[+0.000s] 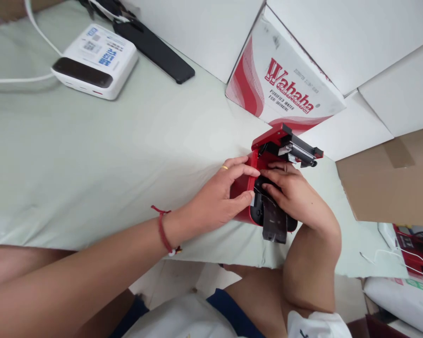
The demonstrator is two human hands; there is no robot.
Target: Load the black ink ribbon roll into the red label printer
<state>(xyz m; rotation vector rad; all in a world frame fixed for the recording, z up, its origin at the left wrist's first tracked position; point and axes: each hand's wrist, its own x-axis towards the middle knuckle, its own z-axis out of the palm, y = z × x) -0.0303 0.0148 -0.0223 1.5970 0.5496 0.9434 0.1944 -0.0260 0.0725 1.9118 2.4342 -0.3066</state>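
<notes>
A red and black device [244, 214], which looks like a label printer, sits near the table's front edge with its lid [275, 134] raised. My left hand [229, 190] holds its left wall, thumb at the front edge and fingers along the top rim. Inside the open body is my right hand [285, 185], its fingers curled and partly hidden. Under those fingertips, a dark glossy strip [275, 220] comes out over the front and hangs down. What the right fingers grip inside is hidden.
A Wahaha carton [285, 80] stands behind the device, against white boxes [338, 42]. At the far left lie a white router-like box [98, 61] with cables and a black phone-like slab [155, 51]. A brown carton [391, 178] is at right.
</notes>
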